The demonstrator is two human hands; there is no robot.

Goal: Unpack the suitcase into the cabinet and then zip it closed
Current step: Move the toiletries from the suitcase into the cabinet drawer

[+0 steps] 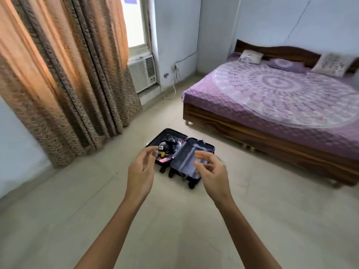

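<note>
A small dark suitcase (183, 162) lies open on the tiled floor in the middle of the room. Its left half holds several small items (167, 150), among them cables and pink and yellow things. Its right half is covered by a grey lining panel. Both my arms reach forward in the air, well short of the case. My left hand (140, 171) has loosely curled fingers and holds nothing. My right hand (210, 173) is likewise loosely curled and holds nothing. No cabinet is in view.
A wooden bed (272, 117) with a purple spread stands to the right. Long brown curtains (64, 74) hang at the left, with a window air conditioner (142, 73) beside them. Bare floor lies between me and the case.
</note>
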